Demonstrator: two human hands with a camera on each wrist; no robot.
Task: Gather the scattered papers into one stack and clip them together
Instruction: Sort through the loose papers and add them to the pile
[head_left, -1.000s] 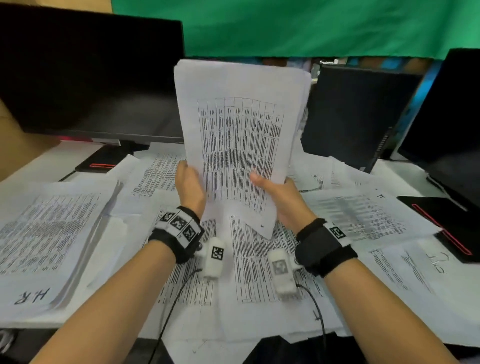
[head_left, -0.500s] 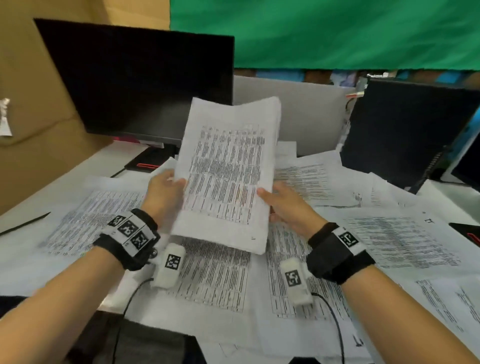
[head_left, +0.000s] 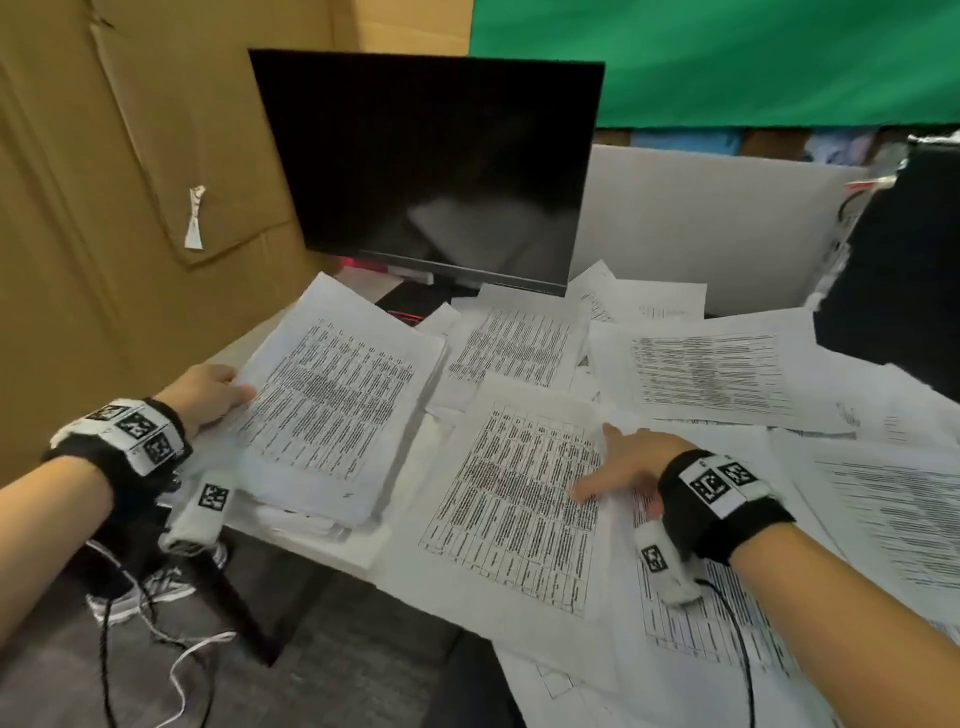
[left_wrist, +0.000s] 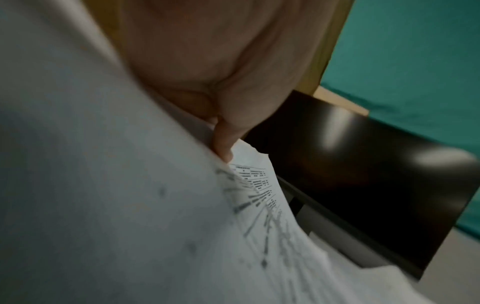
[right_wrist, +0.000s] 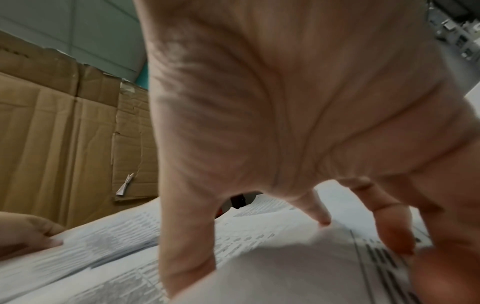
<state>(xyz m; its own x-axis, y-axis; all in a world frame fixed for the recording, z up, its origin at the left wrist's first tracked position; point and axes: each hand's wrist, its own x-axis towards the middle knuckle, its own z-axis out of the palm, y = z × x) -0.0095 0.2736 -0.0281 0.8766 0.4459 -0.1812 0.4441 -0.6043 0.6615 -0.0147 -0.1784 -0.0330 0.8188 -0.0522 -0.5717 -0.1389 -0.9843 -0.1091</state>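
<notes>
A thick stack of printed papers (head_left: 332, 405) lies tilted over the table's left part. My left hand (head_left: 208, 395) grips its left edge, thumb on top; the left wrist view shows the thumb (left_wrist: 226, 144) pinching the stack (left_wrist: 103, 185). My right hand (head_left: 623, 462) is apart from the stack. Its spread fingers rest on a loose printed sheet (head_left: 514, 509) in the middle of the table. In the right wrist view the fingertips (right_wrist: 324, 220) touch that sheet (right_wrist: 285, 267). More loose sheets (head_left: 717, 374) lie scattered behind and to the right. No clip is in view.
A dark monitor (head_left: 431, 166) stands at the back, with a cardboard wall (head_left: 130, 182) on the left. A grey partition (head_left: 701, 218) and a second dark screen (head_left: 904, 291) close off the right. The table's front edge (head_left: 332, 556) is near, with cables hanging below it.
Both hands held the stack upright before. Now it is down at the left in my left hand alone; my right hand has let go and moved right onto a loose sheet.
</notes>
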